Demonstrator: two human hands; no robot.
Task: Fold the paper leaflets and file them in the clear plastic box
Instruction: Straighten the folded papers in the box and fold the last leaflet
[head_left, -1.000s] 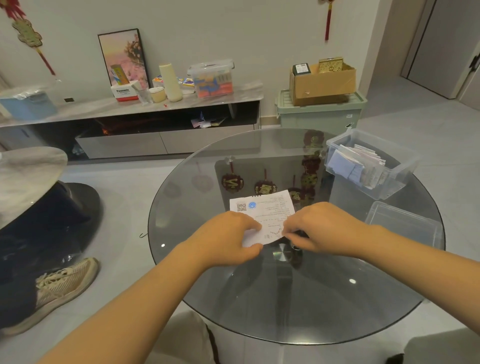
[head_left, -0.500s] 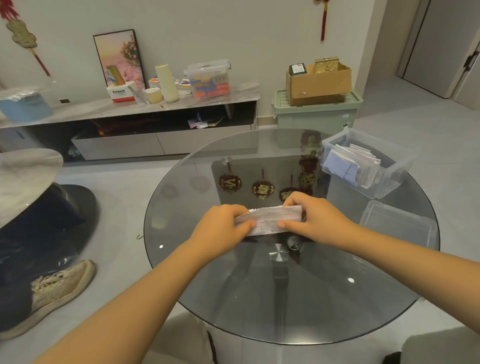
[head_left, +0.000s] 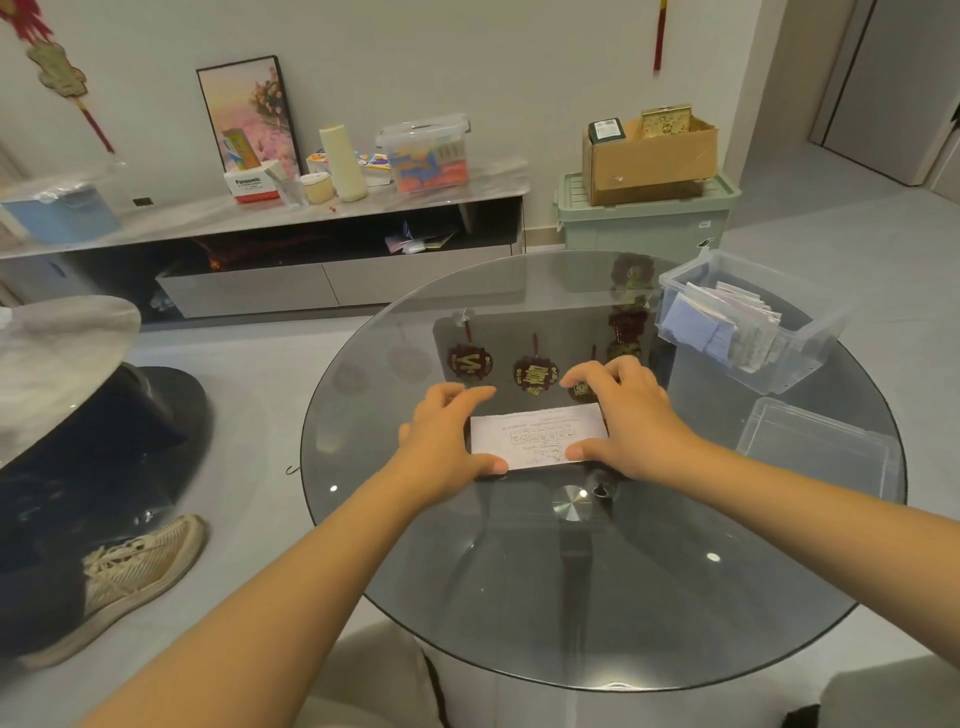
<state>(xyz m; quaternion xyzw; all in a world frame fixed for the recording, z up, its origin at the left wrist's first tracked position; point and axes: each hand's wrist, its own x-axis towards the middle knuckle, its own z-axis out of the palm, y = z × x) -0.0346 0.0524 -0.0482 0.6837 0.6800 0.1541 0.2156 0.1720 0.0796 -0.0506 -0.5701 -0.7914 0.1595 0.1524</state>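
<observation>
Leaflet lies flat on the glass worktop, folded over once by the look of it, well short and left of the clear plastic box. Left of leaflet: left hand with fingers spread and nearly straight, thumb tip pressing the near-left corner, fingers arched past the far-left edge; gripping nothing. Right of leaflet: right hand likewise spread, thumb pressing the near-right edge, fingers reaching over the far-right corner; pressing only, no pinch. Risks, as judgement: glass is slick, so the leaflet may skate under uneven thumb pressure and the crease set crooked; a weak crease could spring back open; a flat sheet on glass is hard to lift and may crumple. Further right, the box already holds a packed row of folded papers, so the next one could snag or bend going in. Its lid lies near of the box. Hard to tell: print is unreadable, fold edges partly hidden under both hands, reflections of red ornaments clutter the glass beyond the leaflet.
</observation>
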